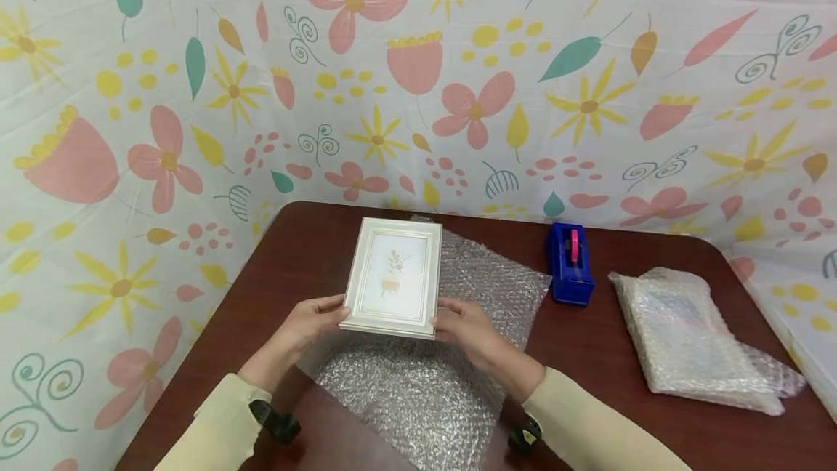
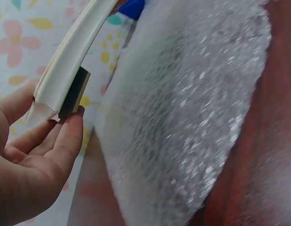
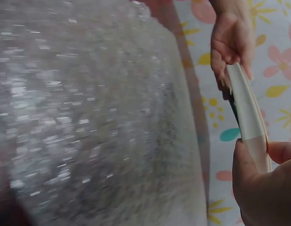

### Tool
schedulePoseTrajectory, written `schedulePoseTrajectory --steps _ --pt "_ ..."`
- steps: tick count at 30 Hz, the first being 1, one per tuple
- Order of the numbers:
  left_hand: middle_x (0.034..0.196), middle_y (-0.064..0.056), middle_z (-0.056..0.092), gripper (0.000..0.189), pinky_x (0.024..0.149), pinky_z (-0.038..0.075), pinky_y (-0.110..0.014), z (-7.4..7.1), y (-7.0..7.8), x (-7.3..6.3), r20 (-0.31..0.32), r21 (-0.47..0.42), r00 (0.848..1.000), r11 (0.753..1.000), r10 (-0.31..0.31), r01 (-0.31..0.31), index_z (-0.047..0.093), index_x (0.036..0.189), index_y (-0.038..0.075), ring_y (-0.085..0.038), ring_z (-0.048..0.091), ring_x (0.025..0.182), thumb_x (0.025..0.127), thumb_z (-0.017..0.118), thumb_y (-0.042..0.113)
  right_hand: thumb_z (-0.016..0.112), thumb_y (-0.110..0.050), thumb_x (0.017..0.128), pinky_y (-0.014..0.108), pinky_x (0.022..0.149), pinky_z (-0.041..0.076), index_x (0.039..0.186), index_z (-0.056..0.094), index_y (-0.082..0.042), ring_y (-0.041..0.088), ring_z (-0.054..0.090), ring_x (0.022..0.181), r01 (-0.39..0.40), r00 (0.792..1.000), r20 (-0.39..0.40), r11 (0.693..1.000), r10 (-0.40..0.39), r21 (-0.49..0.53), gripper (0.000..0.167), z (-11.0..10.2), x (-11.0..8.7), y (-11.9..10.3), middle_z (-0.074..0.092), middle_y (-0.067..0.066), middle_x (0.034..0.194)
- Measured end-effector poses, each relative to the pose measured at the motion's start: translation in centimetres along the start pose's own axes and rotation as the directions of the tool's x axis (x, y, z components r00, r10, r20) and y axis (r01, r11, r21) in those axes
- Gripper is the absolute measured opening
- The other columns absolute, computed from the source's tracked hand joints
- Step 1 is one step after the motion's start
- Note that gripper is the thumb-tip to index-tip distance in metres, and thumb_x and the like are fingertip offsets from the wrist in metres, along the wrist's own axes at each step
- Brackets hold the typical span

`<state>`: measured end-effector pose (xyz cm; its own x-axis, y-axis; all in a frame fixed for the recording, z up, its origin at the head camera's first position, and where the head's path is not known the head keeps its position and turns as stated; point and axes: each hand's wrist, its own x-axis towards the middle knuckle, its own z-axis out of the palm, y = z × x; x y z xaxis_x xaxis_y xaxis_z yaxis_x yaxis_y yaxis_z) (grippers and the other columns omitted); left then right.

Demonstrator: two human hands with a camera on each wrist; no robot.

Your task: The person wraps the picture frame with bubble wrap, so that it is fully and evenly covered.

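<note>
A white picture frame [image 1: 392, 278] with a small plant print is held up by both hands, its front tilted toward the head camera. My left hand [image 1: 312, 322] grips its lower left edge, thumb in front and fingers behind. At the lower right edge, my right hand [image 1: 467, 325] pinches it the same way. In the left wrist view the picture frame [image 2: 72, 61] shows its side edge and a dark piece at the back. Beneath it a sheet of bubble wrap [image 1: 418, 391] lies spread across the table, partly hidden by the picture frame.
A blue tape dispenser [image 1: 570, 264] with a pink tape core stands right of the bubble wrap. Farther right lies a bubble-wrapped package [image 1: 686, 340]. The dark brown table [image 1: 314, 238] backs onto a flower-patterned curtain [image 1: 471, 78].
</note>
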<state>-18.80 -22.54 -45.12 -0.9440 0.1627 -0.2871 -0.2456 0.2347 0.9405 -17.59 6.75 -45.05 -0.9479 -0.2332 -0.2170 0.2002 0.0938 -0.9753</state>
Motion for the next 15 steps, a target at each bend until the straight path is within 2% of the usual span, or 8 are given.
schedulePoseTrajectory --steps 3,7,15 --pt "0.136 -0.030 0.063 0.055 0.095 0.060 -0.044 0.8 -0.1 -0.3 -0.012 0.042 1.000 0.999 -0.002 0.002 0.050 0.144 -0.012 -0.015 0.075 0.098 0.100 0.066 0.016 0.058 -0.003 0.094 0.041 0.097 0.061 0.145 0.043 0.018 0.037 0.072 0.115 -0.010 1.000 0.019 1.000 0.010 0.009 0.057 -0.4 -0.7 0.5 0.060 0.036 0.136" --pt "0.132 -0.032 0.065 0.053 0.088 0.063 -0.039 2.0 -0.5 -0.4 -0.026 0.044 1.000 0.999 -0.010 0.011 0.053 0.139 -0.014 -0.016 0.076 0.093 0.097 0.069 0.012 0.059 -0.002 0.095 0.039 0.096 0.061 0.145 0.041 0.019 0.036 0.071 0.116 -0.044 0.999 0.014 0.999 0.044 0.022 0.057 -0.9 -1.6 1.1 0.058 0.037 0.138" --pt "0.141 -0.035 0.057 0.048 0.091 0.063 -0.038 4.0 -1.4 -0.1 -0.034 0.017 0.999 0.999 -0.026 0.027 0.054 0.137 -0.017 -0.036 0.072 0.114 0.096 0.068 0.004 0.059 -0.002 0.096 0.042 0.096 0.061 0.145 0.041 0.019 0.041 0.070 0.118 -0.071 0.997 0.001 0.997 0.071 -0.002 0.056 -1.7 -2.1 2.2 0.057 0.037 0.138"
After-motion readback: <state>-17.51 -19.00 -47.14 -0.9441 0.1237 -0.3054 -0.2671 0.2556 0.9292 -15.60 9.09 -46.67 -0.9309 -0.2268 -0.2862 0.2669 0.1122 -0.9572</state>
